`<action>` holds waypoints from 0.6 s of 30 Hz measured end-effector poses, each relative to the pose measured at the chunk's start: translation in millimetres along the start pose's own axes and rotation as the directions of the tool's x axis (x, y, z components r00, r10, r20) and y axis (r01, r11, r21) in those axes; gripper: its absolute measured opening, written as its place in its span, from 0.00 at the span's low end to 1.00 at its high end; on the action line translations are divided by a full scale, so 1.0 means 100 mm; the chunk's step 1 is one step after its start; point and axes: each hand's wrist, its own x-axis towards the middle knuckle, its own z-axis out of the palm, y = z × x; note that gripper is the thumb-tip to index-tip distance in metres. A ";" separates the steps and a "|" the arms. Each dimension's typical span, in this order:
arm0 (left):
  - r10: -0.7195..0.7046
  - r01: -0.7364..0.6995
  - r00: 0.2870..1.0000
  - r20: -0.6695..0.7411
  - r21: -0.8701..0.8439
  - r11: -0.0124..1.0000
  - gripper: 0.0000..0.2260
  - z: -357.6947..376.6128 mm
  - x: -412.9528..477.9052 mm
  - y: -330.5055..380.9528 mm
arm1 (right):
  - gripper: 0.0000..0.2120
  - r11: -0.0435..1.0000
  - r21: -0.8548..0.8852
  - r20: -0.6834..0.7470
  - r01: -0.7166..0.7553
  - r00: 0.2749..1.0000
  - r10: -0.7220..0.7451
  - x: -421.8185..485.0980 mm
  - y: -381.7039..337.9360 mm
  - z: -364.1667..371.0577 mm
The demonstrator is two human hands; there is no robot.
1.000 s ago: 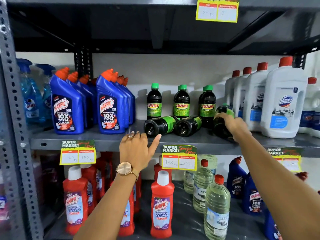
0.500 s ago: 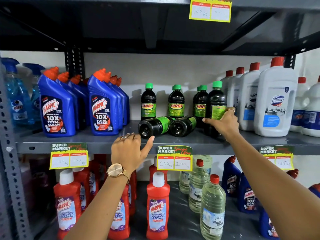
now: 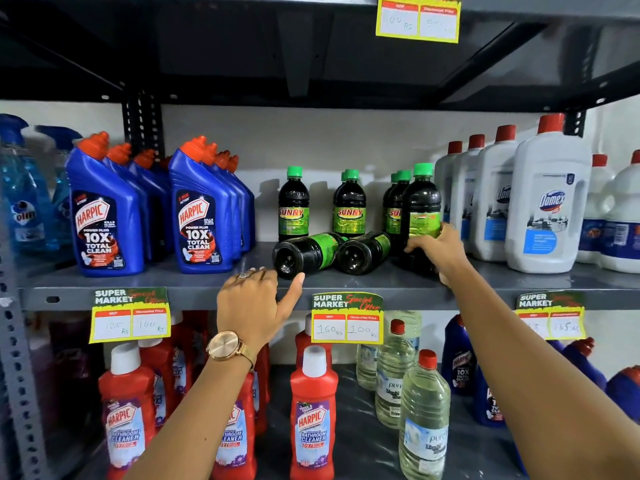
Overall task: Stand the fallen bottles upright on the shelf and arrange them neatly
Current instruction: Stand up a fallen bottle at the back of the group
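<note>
Two dark Sunny bottles lie on their sides on the grey shelf [image 3: 194,285], bases toward me: the left fallen bottle [image 3: 304,252] and the right fallen bottle [image 3: 363,252]. My right hand [image 3: 438,252] grips the lower half of an upright dark bottle [image 3: 420,202] with a green cap, standing at the right of the group. My left hand [image 3: 254,304] rests on the shelf's front edge, fingers apart, thumb just below the left fallen bottle's base. Behind stand more upright Sunny bottles [image 3: 293,206], [image 3: 349,206].
Blue Harpic bottles [image 3: 104,220] crowd the shelf's left; white Domex jugs [image 3: 550,202] stand close on the right. Yellow price tags [image 3: 347,318] hang from the shelf edge. Red Harpic bottles [image 3: 313,417] and clear bottles [image 3: 424,417] fill the lower shelf.
My right hand has raised the rightmost fallen bottle from tilted to upright. My left hand stays on the shelf edge; the view has shifted slightly right.
</note>
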 end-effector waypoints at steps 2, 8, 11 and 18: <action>-0.006 0.006 1.000 0.003 -0.008 1.000 0.29 0.00 0.00 0.00 | 0.29 0.997 -0.078 -0.074 0.011 0.997 -0.017 -0.01 0.00 0.01; -0.006 0.006 1.000 0.002 -0.013 1.000 0.29 0.01 0.00 -0.01 | 0.38 0.999 -0.049 -0.049 -0.021 0.999 0.018 0.06 0.04 0.04; -0.007 0.007 1.000 -0.005 -0.005 1.000 0.28 0.01 -0.01 0.00 | 0.16 0.995 -0.087 -0.093 -0.041 0.995 0.033 0.03 0.03 0.01; -0.007 0.007 1.000 0.001 0.005 1.000 0.28 0.01 0.00 0.00 | 0.42 0.979 -0.196 -0.066 -0.051 0.997 0.039 0.05 0.05 0.04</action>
